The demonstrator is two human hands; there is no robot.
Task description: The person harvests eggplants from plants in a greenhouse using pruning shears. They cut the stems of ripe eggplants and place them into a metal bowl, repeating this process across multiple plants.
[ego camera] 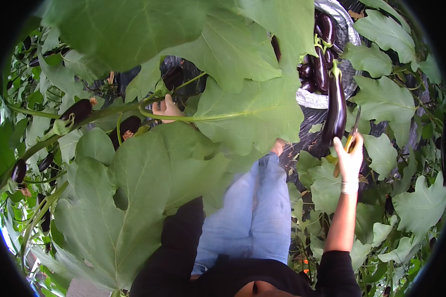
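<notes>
My left hand [168, 110], in a pale thin glove, is at a thick eggplant stem [122, 108], its fingertips close beneath the green calyx of a dark eggplant [173, 78]. Leaves and stalks cover part of this hand, so its grip cannot be made out. On the right, my gloved right hand [350, 157] holds hand shears [351, 142] with yellow handles, the blades pointing away from me. A long glossy eggplant [335, 105] has its rounded end against my right thumb and its calyx over a silvery bag [314, 99] of picked eggplants [321, 70].
Large eggplant leaves [241, 111] hang across the middle and hide much behind them. More eggplants [78, 111] hang along the branch at left. Black plastic sheeting [312, 118] covers the ground; leafy plants [384, 96] line the right side.
</notes>
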